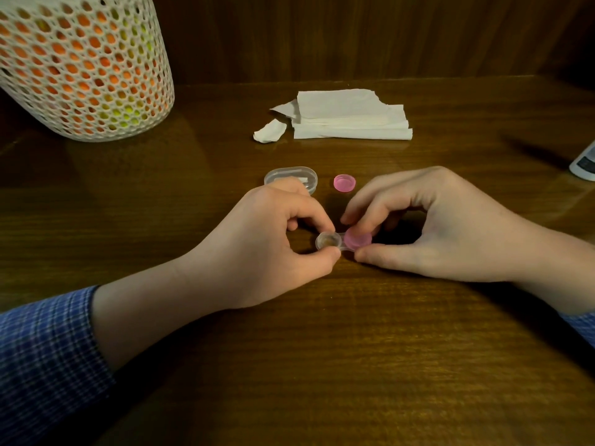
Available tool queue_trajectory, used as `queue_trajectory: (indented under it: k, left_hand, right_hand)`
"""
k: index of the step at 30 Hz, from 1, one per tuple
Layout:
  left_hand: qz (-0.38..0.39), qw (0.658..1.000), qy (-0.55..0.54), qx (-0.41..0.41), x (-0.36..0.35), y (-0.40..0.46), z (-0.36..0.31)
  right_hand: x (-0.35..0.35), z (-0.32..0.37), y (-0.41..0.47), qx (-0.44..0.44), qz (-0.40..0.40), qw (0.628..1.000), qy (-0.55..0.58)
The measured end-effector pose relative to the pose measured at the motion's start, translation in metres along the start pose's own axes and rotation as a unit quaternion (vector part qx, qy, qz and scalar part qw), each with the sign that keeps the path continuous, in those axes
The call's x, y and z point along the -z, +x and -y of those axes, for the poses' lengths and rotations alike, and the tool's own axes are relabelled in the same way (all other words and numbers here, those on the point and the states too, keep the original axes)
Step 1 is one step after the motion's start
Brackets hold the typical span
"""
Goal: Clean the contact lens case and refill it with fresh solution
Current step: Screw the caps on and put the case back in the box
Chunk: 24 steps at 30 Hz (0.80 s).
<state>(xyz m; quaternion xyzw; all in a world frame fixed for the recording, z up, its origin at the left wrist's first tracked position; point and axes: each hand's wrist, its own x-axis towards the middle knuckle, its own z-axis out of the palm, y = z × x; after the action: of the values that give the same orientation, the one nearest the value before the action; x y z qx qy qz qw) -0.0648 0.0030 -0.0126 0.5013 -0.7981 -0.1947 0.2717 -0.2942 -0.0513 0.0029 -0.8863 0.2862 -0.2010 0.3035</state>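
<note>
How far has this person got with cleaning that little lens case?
Early on. One pink cap is already off and lies on the table, leaving the left well open. The left hand steadies the lens case while the right hand grips the second pink cap, which sits on its well. Wiping with the folded tissues and refilling remain.

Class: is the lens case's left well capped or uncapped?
Uncapped. The left well shows an open rim; one pink cap lies apart on the table.
</note>
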Motion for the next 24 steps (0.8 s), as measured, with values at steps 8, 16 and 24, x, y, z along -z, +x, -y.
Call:
queue_trajectory:
  k: [8,16,24]
  left_hand:
    - [-0.002,1.0,-0.01,0.003,-0.0007,0.0,-0.0002]
    - [-0.001,1.0,-0.011,0.009,-0.0005,0.0004,-0.0009]
    - [-0.002,1.0,-0.012,0.015,-0.0011,0.0003,0.0004]
  right_hand:
    - [0.0034,0.0028,-0.0003,-0.004,0.011,1.0,-0.011]
    - [0.0038,0.004,-0.0002,0.007,0.018,1.0,-0.019]
    - [-0.0016,0.0051,0.0016,0.002,-0.014,1.0,-0.026]
